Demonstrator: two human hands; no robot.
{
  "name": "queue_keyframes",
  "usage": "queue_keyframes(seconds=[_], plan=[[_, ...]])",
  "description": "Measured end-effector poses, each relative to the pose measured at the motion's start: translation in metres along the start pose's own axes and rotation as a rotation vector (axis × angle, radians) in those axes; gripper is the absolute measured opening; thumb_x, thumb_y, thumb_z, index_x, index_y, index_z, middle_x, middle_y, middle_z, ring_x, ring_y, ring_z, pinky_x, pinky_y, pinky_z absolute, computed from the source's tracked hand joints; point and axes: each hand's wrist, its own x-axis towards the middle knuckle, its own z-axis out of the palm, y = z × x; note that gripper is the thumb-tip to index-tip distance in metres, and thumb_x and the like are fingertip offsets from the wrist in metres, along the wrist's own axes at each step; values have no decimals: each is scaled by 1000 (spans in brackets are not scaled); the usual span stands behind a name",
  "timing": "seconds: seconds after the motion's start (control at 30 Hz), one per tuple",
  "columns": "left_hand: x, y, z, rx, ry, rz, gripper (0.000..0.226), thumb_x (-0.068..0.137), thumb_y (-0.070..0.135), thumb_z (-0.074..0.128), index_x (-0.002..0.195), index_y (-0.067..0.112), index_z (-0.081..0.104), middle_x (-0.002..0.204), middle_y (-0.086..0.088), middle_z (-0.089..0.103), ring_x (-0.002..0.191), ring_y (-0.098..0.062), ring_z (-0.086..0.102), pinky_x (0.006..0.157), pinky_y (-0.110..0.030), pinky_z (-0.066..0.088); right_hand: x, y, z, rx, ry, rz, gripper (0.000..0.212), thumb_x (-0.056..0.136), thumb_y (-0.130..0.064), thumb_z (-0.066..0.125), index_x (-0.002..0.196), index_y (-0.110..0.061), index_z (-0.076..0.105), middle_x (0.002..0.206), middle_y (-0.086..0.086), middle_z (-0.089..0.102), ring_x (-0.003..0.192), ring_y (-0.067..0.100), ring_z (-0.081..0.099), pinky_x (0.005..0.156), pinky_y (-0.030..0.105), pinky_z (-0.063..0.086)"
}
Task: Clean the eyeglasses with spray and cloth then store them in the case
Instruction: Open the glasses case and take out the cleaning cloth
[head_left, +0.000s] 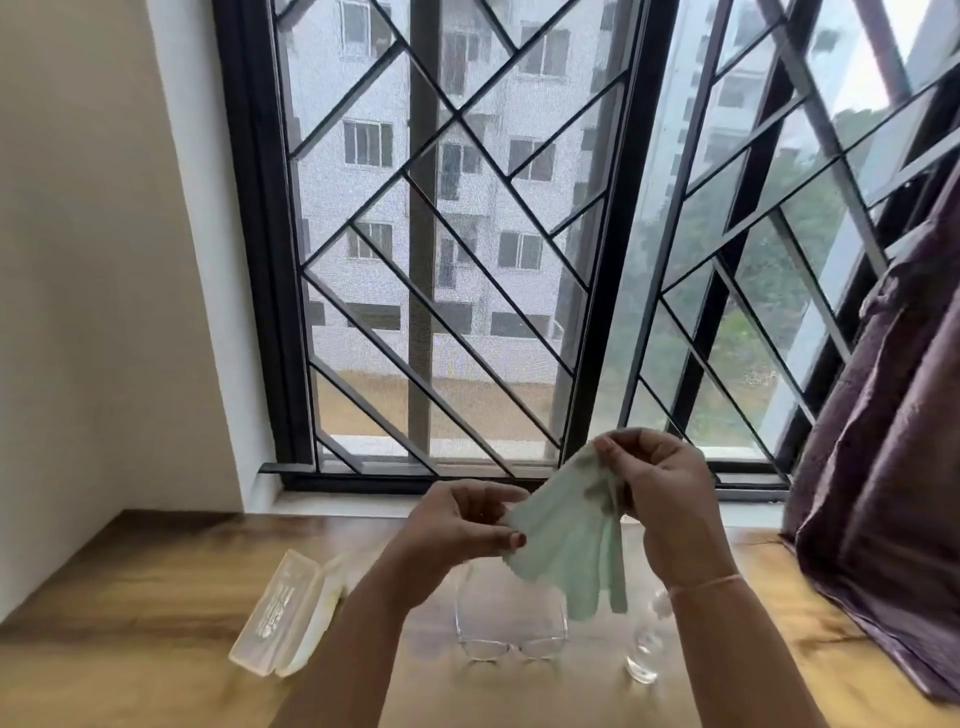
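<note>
both hands, left hand (462, 525) and right hand (660, 499), pinch the cloth (566, 545) above the eyeglasses (511, 636).

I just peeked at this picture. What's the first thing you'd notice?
Probably the pale green cloth, held up in the middle between the left hand and right hand. Below it on the wooden table lie clear eyeglasses, with an open case to their left and a small spray bottle to their right.

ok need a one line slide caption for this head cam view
Both hands hold up a pale green cloth above eyeglasses, open case and spray bottle.
</note>
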Motion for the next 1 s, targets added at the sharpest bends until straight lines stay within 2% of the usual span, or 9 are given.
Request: queue_keyframes(seconds=[0.07, 0.13, 0.2, 0.33, 0.47, 0.63, 0.83, 1.0], plan=[[1, 0, -2, 61, 10, -16, 19, 72, -13, 68, 88, -4, 71, 67, -5, 67, 63, -12, 62, 63, -22, 51, 1, -1, -2, 6, 9, -4, 17, 82, 0, 63, 67, -8, 65, 45, -5, 60, 38, 5, 53, 35, 16, 41], [2, 2, -2, 76, 65, -18, 11, 74, -10, 67, 79, -2, 72, 66, -7, 67, 64, -15, 62, 65, -23, 53, 3, 0, -6, -4, 20, -7, 18, 82, -1, 63, 66, -10, 66, 45, -7, 59, 38, 3, 50, 36, 15, 39], [4, 7, -1, 26, 155, 9, 8, 74, -7, 68, 73, 1, 71, 66, -6, 67, 65, -15, 62, 67, -22, 54, 4, 0, -10, 1, 26, 5, 18, 83, -2, 63, 67, -10, 65, 45, -7, 60, 38, 3, 50, 36, 15, 39], [7, 13, 0, -147, 319, 39, 15, 71, 0, 70, 59, 7, 67, 58, -4, 62, 55, -14, 59, 57, -22, 53, 4, 2, -17, 81, 10, 60, 9, 84, -4, 61, 76, -5, 63, 55, 0, 69, 41, 13, 61, 37, 19, 44], [5, 17, 5, -190, 351, 46, 12, 82, -1, 61, 72, 1, 68, 61, -8, 68, 53, -17, 65, 55, -28, 56, 5, 9, -22, 99, 31, 106, 5, 82, -5, 63, 77, -5, 64, 57, 3, 68, 43, 16, 62, 38, 20, 46], [6, 19, 11, -214, 385, 28, 16, 83, 3, 60, 70, 4, 68, 63, -11, 69, 53, -21, 66, 59, -34, 58, 6, 15, -25, 96, 36, 119, 6, 82, -6, 64, 76, -6, 65, 68, 12, 67, 45, 17, 62, 42, 21, 48], [7, 22, 16, -181, 396, 56, 21, 89, 6, 54, 72, 6, 65, 59, -8, 68, 50, -21, 66, 54, -33, 57, 5, 15, -24, 121, 14, 125, 10, 84, -5, 61, 74, -6, 63, 54, 0, 67, 42, 14, 60, 41, 21, 48], [9, 20, 17, -145, 427, 83, 18, 90, 4, 54, 75, 5, 65, 60, -8, 68, 50, -20, 66, 51, -30, 57, 7, 18, -24, 128, 12, 131, 8, 83, -5, 62, 75, -6, 63, 57, 2, 69, 43, 16, 62, 41, 21, 48]])
